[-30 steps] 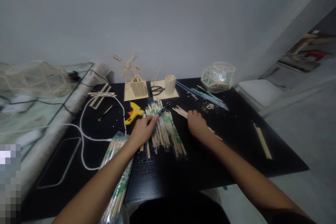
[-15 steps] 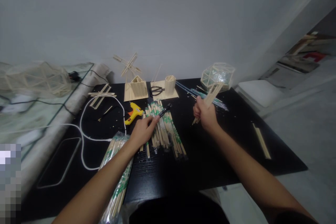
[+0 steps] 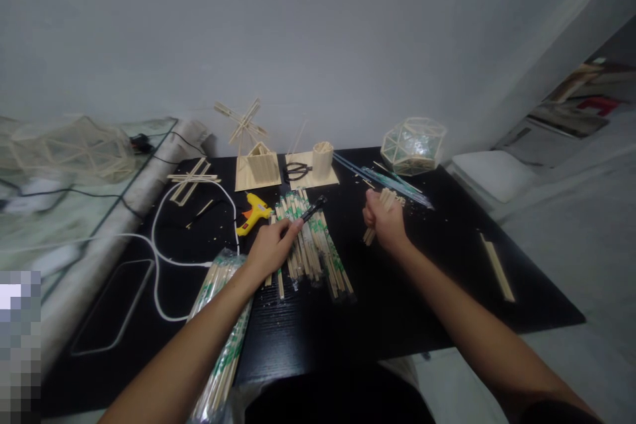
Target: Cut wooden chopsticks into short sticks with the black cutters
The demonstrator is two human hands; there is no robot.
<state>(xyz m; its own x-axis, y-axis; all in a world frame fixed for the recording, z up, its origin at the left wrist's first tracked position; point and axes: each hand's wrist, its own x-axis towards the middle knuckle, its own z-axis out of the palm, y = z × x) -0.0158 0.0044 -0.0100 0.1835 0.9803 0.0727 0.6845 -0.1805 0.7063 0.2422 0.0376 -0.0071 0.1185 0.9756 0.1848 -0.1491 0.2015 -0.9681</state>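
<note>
Head view, entry —

A: I log the right hand (image 3: pixel 385 224) closed in a fist around a short bundle of sticks (image 3: pixel 378 215), held upright just above the black table (image 3: pixel 447 291), stick ends showing above and below the fist.

B: And the left?

A: The left hand (image 3: pixel 272 248) rests on the spread pile of wrapped chopsticks (image 3: pixel 313 245), fingers pinched on a slim black tool (image 3: pixel 312 209) that points away from me. The yellow glue gun (image 3: pixel 253 213) lies just beside the pile, untouched.

B: Step in hand?

A: My judgement: gathering and squaring the bundle. The ends look uneven.

B: Next move?

A: Probably tapping the lower ends on the table to level them, keeping the fist firm so none slide out, clear of the faceted stick dome (image 3: pixel 413 144) behind.
</note>
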